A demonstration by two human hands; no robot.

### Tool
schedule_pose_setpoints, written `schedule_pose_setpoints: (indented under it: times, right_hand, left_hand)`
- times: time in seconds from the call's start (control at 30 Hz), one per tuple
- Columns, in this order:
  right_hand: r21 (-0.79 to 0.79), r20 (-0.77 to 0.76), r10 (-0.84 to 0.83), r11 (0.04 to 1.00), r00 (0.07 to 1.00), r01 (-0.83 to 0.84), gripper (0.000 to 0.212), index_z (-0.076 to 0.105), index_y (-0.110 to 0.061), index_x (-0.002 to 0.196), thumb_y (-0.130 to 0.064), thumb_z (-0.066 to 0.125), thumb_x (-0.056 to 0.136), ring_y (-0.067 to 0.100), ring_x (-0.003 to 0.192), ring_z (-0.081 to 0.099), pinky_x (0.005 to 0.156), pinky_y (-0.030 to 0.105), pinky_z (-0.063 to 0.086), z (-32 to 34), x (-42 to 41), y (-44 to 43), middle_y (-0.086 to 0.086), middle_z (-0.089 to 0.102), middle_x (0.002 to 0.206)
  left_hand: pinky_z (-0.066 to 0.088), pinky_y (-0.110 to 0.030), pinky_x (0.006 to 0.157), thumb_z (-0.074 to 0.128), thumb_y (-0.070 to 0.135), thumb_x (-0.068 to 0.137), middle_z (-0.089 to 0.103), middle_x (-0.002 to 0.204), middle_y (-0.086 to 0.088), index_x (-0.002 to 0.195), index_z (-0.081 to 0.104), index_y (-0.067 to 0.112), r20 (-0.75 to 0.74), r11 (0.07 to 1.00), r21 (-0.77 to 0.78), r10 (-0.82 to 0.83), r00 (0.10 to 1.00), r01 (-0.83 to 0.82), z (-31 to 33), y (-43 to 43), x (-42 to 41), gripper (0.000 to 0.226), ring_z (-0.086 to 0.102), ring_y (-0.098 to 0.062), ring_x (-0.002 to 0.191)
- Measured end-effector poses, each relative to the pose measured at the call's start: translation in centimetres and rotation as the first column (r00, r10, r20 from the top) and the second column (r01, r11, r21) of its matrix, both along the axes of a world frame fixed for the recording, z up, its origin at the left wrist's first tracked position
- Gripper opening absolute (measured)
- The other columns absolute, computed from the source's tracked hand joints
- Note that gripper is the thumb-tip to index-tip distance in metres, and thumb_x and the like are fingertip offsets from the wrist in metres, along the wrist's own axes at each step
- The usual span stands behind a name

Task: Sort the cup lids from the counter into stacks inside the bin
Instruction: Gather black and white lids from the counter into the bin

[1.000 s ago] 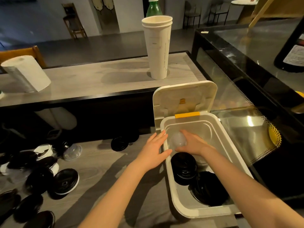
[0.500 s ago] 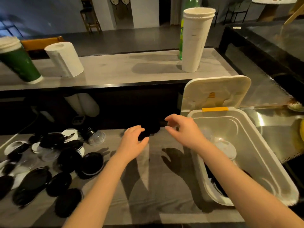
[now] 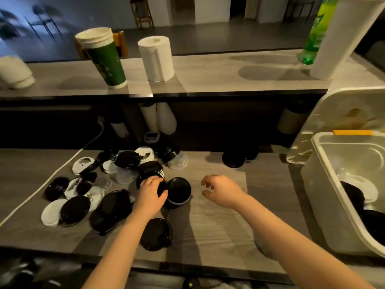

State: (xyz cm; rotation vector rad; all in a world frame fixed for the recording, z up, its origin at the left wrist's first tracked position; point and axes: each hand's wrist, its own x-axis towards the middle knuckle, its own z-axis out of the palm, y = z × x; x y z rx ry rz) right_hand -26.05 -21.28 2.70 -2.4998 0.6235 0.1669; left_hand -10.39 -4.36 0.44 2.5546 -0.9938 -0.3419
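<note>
Both hands moved from bin (image 3: 318, 184) to worktop (image 3: 229, 215). Left hand (image 3: 151, 195): fingers curled on black lid (image 3: 141, 180), round, roughly flat, facing unclear. Right hand (image 3: 220, 189) hovers, fingers loosely curled, empty.

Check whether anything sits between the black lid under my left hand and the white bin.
Partly. The left hand grips the black lid; a second lid lies just right of it, toward the bin. Beyond that is only counter, with the right hand hovering above it.
</note>
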Motion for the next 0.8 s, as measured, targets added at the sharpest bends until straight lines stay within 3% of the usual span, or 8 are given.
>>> schedule_pose_setpoints:
  times: [0.1, 0.17, 0.27, 0.33, 0.43, 0.6, 0.8]
  right_hand:
    - [-0.005, -0.091, 0.031, 0.999, 0.995, -0.032, 0.044, 0.047, -0.019, 0.132, -0.033, 0.056, 0.091, 0.024, 0.116, 0.052, 0.093, 0.037, 0.047, -1.7, 3.0, 1.7, 0.004, 0.053, 0.130]
    - [0.020, -0.157, 0.030, 0.999, 0.987, -0.027, 0.059, 0.034, -0.019, 0.142, -0.032, 0.058, 0.089, 0.027, 0.124, 0.046, 0.097, 0.038, 0.045, -2.6, 5.2, 2.5, 0.006, 0.044, 0.139]
    - [0.047, -0.193, 0.010, 0.999, 0.981, -0.001, 0.089, 0.005, -0.026, 0.151, -0.030, 0.065, 0.086, 0.034, 0.140, 0.023, 0.110, 0.043, 0.032, -3.7, 7.7, 3.9, 0.010, 0.014, 0.156]
    - [0.047, -0.213, 0.001, 0.999, 0.977, 0.010, 0.097, -0.003, -0.030, 0.151, -0.031, 0.067, 0.084, 0.036, 0.143, 0.011, 0.114, 0.045, 0.026, -4.7, 8.7, 4.9, 0.008, 0.001, 0.159]
    - [0.035, -0.244, -0.003, 0.999, 0.970, 0.012, 0.094, 0.001, -0.031, 0.151, -0.033, 0.067, 0.083, 0.037, 0.140, 0.018, 0.111, 0.046, 0.031, -6.3, 9.6, 5.6, 0.008, 0.004, 0.158]
    - [0.029, -0.146, -0.067, 0.997, 0.987, 0.072, 0.091, 0.024, -0.022, 0.144, -0.032, 0.077, 0.070, 0.033, 0.123, 0.040, 0.098, 0.041, 0.045, -6.7, 9.9, 4.8, 0.010, 0.035, 0.135]
    - [0.315, 0.130, -0.362, 0.898, 0.923, 0.308, 0.089, 0.036, -0.024, 0.133, -0.026, 0.086, 0.060, 0.020, 0.115, 0.046, 0.097, 0.030, 0.045, -5.0, 9.0, 2.8, -0.002, 0.036, 0.124]
  left_hand:
    - [0.029, -0.038, 0.112, 0.059, 0.030, 0.089, 0.028, 0.150, -0.004, 0.143, 0.035, 0.012, -0.002, 0.998, 0.057, 0.025, 1.000, -0.025, -0.9, 1.9, 3.2, 0.062, 0.028, -0.024, 0.138]
    - [0.029, -0.040, 0.112, 0.062, 0.035, 0.087, 0.018, 0.154, -0.002, 0.147, 0.026, 0.015, -0.014, 0.997, 0.081, 0.010, 1.000, -0.009, -1.2, 2.5, 5.1, 0.073, 0.021, -0.023, 0.141]
    - [0.022, -0.040, 0.115, 0.066, 0.036, 0.084, 0.005, 0.158, 0.003, 0.150, 0.013, 0.023, -0.129, 0.982, 0.169, -0.062, 0.990, 0.083, -1.9, 2.8, 7.0, 0.086, 0.008, -0.024, 0.145]
    - [0.020, -0.041, 0.117, 0.068, 0.037, 0.081, 0.000, 0.158, 0.007, 0.150, 0.007, 0.028, -0.145, 0.952, 0.268, -0.115, 0.983, 0.151, -2.5, 2.6, 7.6, 0.093, 0.003, -0.024, 0.145]
    - [0.022, -0.039, 0.116, 0.069, 0.035, 0.081, -0.001, 0.158, 0.007, 0.151, 0.004, 0.028, -0.119, 0.923, 0.330, -0.167, 0.979, 0.197, -3.5, 2.0, 8.0, 0.095, 0.004, -0.023, 0.145]
    - [0.022, -0.043, 0.116, 0.064, 0.034, 0.085, 0.004, 0.157, 0.004, 0.150, 0.012, 0.027, -0.034, 0.927, 0.311, -0.211, 0.977, 0.211, -4.5, 1.6, 8.3, 0.083, 0.004, -0.025, 0.145]
    - [0.019, -0.035, 0.115, 0.046, 0.031, 0.096, 0.017, 0.157, 0.004, 0.133, 0.052, 0.018, 0.041, 0.967, 0.110, -0.236, 0.971, 0.230, -4.5, 1.5, 8.7, 0.039, 0.007, -0.017, 0.145]
